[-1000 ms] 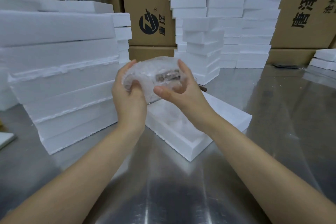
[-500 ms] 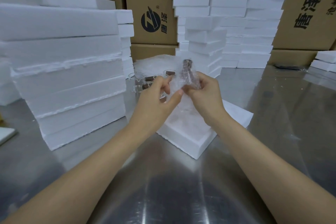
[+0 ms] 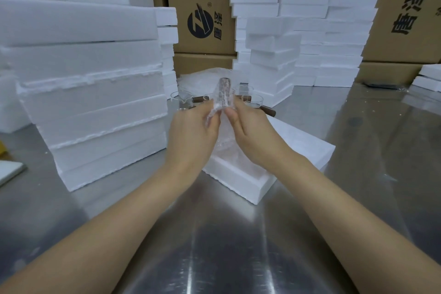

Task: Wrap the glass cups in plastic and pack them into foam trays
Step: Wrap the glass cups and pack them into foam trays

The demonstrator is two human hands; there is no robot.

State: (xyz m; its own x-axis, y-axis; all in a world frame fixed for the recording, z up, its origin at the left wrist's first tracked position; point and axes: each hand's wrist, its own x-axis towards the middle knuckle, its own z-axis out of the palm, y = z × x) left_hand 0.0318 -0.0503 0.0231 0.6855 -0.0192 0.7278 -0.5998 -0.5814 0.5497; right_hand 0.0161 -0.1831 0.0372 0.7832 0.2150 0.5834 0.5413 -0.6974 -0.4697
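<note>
Both hands hold a glass cup wrapped in bubble plastic, its brown handle pointing up. My left hand pinches the plastic at the lower left of the bundle. My right hand pinches it from the right. Most of the cup's body is hidden between my hands. Directly below lies an open white foam tray on the steel table. Behind my hands stand several unwrapped glass cups with brown handles, in front of a pile of bubble plastic sheets.
A tall stack of large foam trays stands close on the left. Smaller foam stacks rise behind and to the right, with cardboard boxes against the back. A flat white piece lies at the left edge.
The bundle went from a wide loose wrap held in front of me to a tight roll with the handle upright, lowered over the tray. My fingers now pinch the plastic's ends.
</note>
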